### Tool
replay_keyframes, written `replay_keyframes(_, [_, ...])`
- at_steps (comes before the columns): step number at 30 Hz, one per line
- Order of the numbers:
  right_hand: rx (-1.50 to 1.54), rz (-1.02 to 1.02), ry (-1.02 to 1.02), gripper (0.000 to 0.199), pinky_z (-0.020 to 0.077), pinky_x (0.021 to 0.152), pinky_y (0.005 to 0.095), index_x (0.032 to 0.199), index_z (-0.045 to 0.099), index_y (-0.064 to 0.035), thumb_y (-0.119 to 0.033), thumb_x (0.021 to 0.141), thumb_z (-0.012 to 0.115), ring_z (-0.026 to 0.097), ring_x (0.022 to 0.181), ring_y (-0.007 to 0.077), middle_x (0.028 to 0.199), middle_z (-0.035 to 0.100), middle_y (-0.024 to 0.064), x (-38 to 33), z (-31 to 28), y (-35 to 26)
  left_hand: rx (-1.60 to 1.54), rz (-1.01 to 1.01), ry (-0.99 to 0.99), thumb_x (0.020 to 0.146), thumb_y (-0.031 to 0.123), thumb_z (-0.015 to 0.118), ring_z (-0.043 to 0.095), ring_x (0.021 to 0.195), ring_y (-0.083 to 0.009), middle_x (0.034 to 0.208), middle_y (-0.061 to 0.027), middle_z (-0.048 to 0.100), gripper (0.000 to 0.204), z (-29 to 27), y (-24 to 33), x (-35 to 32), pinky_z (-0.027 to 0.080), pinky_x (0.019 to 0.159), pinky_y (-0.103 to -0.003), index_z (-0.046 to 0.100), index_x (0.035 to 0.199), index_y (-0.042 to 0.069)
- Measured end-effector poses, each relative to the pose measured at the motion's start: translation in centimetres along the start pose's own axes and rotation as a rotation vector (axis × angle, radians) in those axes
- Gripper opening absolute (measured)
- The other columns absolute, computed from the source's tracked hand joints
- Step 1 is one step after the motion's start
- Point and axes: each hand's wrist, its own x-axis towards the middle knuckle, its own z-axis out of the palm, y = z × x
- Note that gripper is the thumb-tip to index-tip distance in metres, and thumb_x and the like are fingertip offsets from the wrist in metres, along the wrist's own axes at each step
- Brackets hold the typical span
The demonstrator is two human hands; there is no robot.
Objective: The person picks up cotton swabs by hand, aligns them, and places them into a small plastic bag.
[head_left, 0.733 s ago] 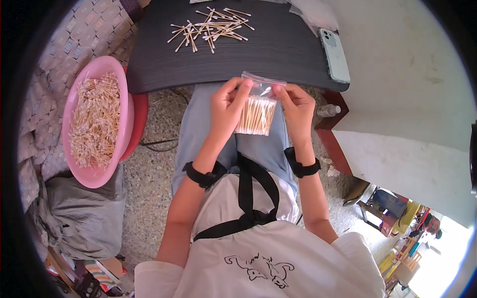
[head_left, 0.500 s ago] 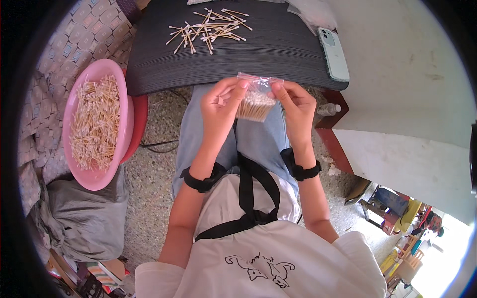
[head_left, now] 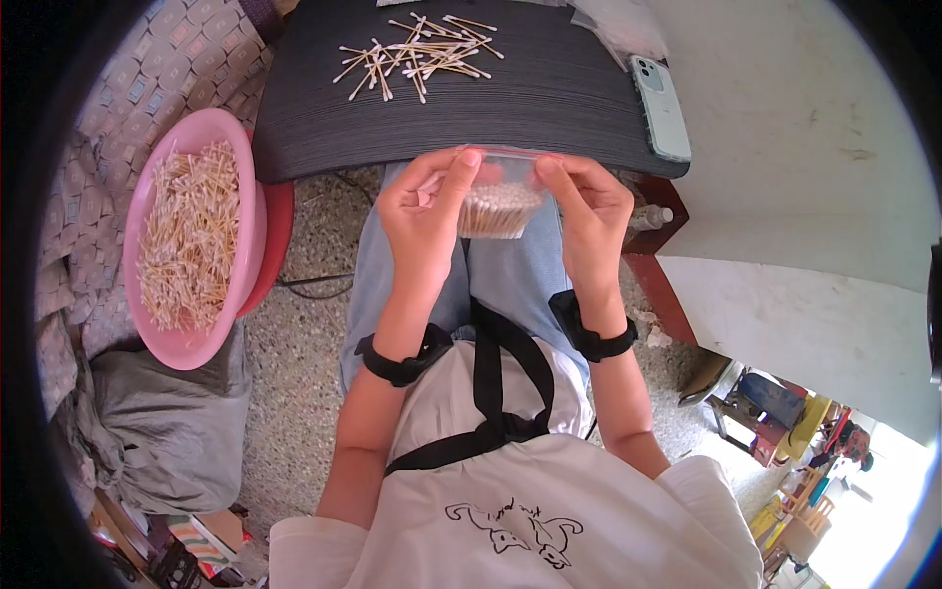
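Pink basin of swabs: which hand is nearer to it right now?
Left. The left hand holds the left edge of the small clear bag of swabs, on the side toward the pink basin. The right hand holds the bag's far edge, farther away.

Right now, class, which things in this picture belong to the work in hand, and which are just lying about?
In use:
left hand
right hand
clear bag of cotton swabs
loose swabs on the dark table
pink basin of swabs

Lying about:
phone
grey sack
small bottle

Swab bag (head_left: 498, 201) between both hands (head_left: 505, 211)
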Motion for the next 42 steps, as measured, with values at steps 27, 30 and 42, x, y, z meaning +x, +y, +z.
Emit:
replay_keyframes(27, [-0.031,0.048,-0.152,0.012,0.0469,0.08,0.025,0.094,0.065,0.0039,-0.001,0.083,0.067,0.06,0.086,0.0111,0.093,0.066,0.0069,-0.1,0.4,-0.5,-0.002,0.006,-0.184,0.085,0.004,0.068,0.064,0.085,-0.0122,0.09,-0.0097,0.068,0.01,-0.6,0.0,-0.2,0.05,0.078,-0.024,0.064,0.09,-0.004])
replay_keyframes(30, [-0.074,0.021,-0.141,0.012,0.0468,0.08,0.0259,0.093,0.066,0.0038,-0.001,0.082,0.067,0.06,0.086,0.0122,0.094,0.066,0.0081,-0.2,0.2,-0.2,-0.001,0.062,-0.219,0.084,0.003,0.068,0.064,0.084,-0.0121,0.089,-0.0097,0.068,0.008,-0.3,0.0,-0.3,0.05,0.077,-0.024,0.065,0.088,-0.004])
replay_keyframes(42, [-0.006,0.121,-0.101,0.011,0.0459,0.077,0.0231,0.092,0.065,0.0038,-0.001,0.083,0.067,0.059,0.085,0.0088,0.09,0.066,0.0052,-0.1,-0.4,-0.7,0.024,0.08,-0.141,0.088,0.005,0.065,0.064,0.086,-0.0151,0.094,-0.012,0.068,0.015,-1.2,-0.2,-0.1,0.05,0.079,-0.027,0.064,0.098,-0.005])
